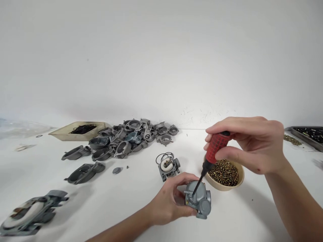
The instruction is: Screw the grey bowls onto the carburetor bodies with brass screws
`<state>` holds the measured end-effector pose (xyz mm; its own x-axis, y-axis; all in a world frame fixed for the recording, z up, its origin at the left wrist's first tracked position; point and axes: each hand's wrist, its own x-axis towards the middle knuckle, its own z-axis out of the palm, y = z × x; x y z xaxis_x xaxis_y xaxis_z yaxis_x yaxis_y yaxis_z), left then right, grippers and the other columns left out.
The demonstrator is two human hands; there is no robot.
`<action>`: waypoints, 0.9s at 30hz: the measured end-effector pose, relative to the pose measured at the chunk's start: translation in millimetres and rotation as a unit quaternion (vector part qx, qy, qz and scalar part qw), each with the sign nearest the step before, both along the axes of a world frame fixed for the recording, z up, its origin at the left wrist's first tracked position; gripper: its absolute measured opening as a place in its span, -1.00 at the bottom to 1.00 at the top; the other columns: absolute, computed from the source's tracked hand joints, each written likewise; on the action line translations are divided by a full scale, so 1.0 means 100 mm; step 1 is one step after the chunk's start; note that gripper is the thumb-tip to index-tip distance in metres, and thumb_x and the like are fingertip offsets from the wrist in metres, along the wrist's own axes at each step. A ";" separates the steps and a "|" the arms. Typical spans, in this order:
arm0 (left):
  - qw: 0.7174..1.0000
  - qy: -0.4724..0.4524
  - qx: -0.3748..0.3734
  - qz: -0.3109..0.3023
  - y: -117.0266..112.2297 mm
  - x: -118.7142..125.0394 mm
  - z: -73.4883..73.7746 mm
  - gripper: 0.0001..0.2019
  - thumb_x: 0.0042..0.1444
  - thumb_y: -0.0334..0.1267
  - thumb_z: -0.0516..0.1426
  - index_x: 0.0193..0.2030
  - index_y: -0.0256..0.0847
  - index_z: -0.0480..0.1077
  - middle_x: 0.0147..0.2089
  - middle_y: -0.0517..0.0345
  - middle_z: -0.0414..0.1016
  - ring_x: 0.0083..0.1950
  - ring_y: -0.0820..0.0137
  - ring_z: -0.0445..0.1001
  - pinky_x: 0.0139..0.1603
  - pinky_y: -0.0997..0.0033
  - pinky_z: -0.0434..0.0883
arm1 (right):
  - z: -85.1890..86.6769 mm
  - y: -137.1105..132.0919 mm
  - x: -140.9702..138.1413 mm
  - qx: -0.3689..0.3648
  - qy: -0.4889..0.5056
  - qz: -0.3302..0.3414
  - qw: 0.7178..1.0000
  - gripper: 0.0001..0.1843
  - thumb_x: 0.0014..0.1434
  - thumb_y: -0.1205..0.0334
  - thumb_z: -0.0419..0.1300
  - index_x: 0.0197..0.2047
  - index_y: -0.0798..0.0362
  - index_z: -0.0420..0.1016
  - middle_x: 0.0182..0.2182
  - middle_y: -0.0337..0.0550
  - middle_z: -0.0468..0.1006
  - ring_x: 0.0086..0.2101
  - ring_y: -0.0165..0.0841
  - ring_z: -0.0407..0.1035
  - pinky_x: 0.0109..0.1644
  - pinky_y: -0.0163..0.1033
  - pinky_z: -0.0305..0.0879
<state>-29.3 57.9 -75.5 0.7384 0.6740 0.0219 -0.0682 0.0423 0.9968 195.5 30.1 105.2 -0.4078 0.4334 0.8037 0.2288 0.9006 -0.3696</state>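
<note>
My left hand [169,201] is closed around a grey metal carburetor [198,199], gripping it from its left side just above the table. In my right hand [252,144] is a screwdriver [216,148] with a red and black handle, tilted so its shaft runs down to the left. The tip meets the carburetor's upper face; whether a screw is under it cannot be made out. Small brass-coloured screws show at the carburetor's edge. Behind my left hand lies another carburetor [167,167], opened, with a white float and thin black O-rings beside it.
A round tub [241,178] of brass-coloured screws stands beneath the screwdriver. Grey carburetor bowls [123,148] are heaped left of centre, near a cream tray [59,133] of black rings. An open carburetor body [27,215] lies front left. A dark tray [292,131] sits far right.
</note>
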 end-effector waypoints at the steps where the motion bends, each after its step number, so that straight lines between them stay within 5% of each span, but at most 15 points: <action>1: 1.000 0.001 -0.004 0.003 -0.01 0.00 0.03 -0.33 -0.19 -0.33 0.52 0.13 -0.22 0.50 0.00 -0.05 0.60 -0.13 0.16 0.61 -0.25 0.30 0.58 | -0.01 -0.02 -0.04 -0.002 0.000 0.011 1.000 -0.68 0.24 0.42 0.39 0.06 0.04 0.66 -0.34 -0.18 0.71 -0.31 -0.35 0.63 -0.28 -0.28 0.64; 13: 0.998 -0.042 -0.036 -0.014 -0.06 0.01 0.13 -0.42 -0.23 -0.31 0.58 -0.04 -0.25 0.50 -0.14 0.06 0.55 -0.17 0.22 0.58 -0.20 0.27 0.57 | -0.09 0.00 -0.21 -0.028 -0.058 0.034 0.997 -0.67 0.28 0.46 0.34 0.09 0.05 0.63 -0.35 -0.18 0.71 -0.32 -0.37 0.59 -0.28 -0.27 0.63; 20: 0.998 -0.065 -0.017 -0.015 -0.05 0.02 0.13 -0.46 -0.19 -0.32 0.55 -0.05 -0.24 0.50 -0.19 0.11 0.54 -0.21 0.28 0.56 -0.25 0.35 0.54 | -0.11 0.01 -0.24 -0.030 -0.072 0.044 0.996 -0.75 0.29 0.45 0.34 0.04 0.13 0.64 -0.34 -0.12 0.71 -0.32 -0.36 0.57 -0.30 -0.25 0.59; 27: 0.999 -0.050 -0.008 -0.015 -0.03 0.01 0.07 -0.35 -0.17 -0.24 0.56 0.07 -0.25 0.46 -0.09 0.00 0.57 -0.21 0.25 0.59 -0.26 0.31 0.55 | -0.09 0.00 -0.21 -0.014 -0.082 0.023 0.996 -0.67 0.31 0.44 0.31 0.11 0.00 0.63 -0.36 -0.17 0.70 -0.34 -0.32 0.59 -0.32 -0.22 0.60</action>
